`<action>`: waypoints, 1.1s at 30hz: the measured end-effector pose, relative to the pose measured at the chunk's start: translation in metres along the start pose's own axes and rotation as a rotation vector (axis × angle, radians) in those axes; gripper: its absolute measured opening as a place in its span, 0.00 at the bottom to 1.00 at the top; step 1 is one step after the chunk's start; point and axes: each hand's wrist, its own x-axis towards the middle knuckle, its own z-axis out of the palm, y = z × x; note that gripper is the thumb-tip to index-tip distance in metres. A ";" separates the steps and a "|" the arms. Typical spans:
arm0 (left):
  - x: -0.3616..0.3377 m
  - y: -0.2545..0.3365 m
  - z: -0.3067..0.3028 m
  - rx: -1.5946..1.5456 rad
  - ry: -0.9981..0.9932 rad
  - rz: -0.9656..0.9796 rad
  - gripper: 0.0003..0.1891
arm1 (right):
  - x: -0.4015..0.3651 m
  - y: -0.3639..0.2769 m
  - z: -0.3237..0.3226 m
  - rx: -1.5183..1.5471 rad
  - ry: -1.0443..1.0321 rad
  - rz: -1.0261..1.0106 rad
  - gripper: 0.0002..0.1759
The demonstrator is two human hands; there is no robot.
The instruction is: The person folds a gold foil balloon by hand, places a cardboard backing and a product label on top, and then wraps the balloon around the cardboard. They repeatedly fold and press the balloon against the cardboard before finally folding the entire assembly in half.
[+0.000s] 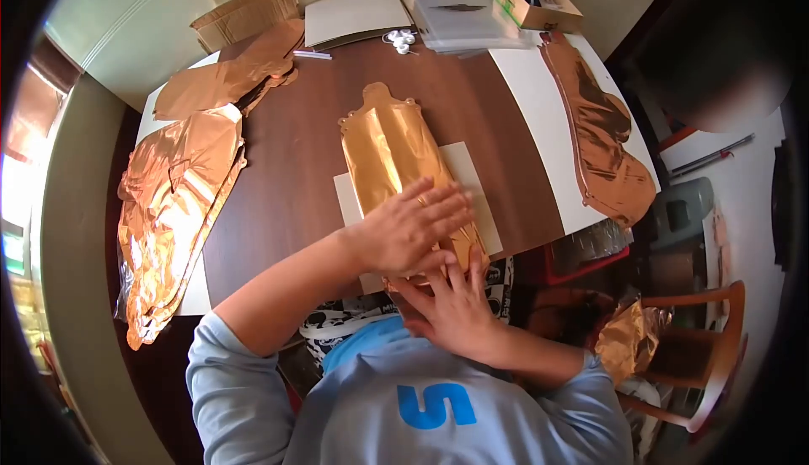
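A flat, folded gold foil balloon (389, 149) lies lengthwise in front of me, over a white card (472, 182) that shows on both sides of it. My left hand (413, 222) rests palm down across its lower half, fingers stretched out, the fingertips slightly blurred. Closer to my body, my right hand (455, 303) touches the balloon's near end with its fingers spread. The two hands meet near the left thumb. Part of the foil under them is hidden.
Copper foil balloons lie piled on the table's left side (181, 187). Another foil balloon (594, 136) lies on white board at the right. Along the back are white sheets (354, 16), clear plastic sheets (459, 22) and a small box (535, 8). A wooden chair (716, 355) holds crumpled foil (630, 338).
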 end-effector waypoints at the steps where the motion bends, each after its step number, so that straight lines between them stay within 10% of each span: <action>1: 0.002 -0.007 0.005 0.031 0.019 -0.015 0.37 | 0.000 0.000 -0.001 -0.004 -0.031 0.008 0.51; 11: -0.016 -0.077 -0.016 0.513 0.135 -0.408 0.29 | 0.006 -0.002 -0.012 -0.003 -0.030 0.014 0.50; 14: -0.027 -0.014 0.002 -0.007 0.378 -0.308 0.28 | 0.004 -0.003 -0.012 0.007 -0.012 0.012 0.49; 25: -0.053 0.030 0.017 0.124 0.184 -0.249 0.35 | -0.011 0.025 -0.032 0.294 0.426 -0.052 0.21; 30: -0.051 0.032 0.014 0.095 0.125 -0.273 0.36 | -0.048 0.049 -0.025 0.352 0.662 0.317 0.09; 33: -0.053 0.031 0.013 0.108 0.121 -0.259 0.36 | -0.041 0.030 -0.033 0.209 0.561 0.009 0.13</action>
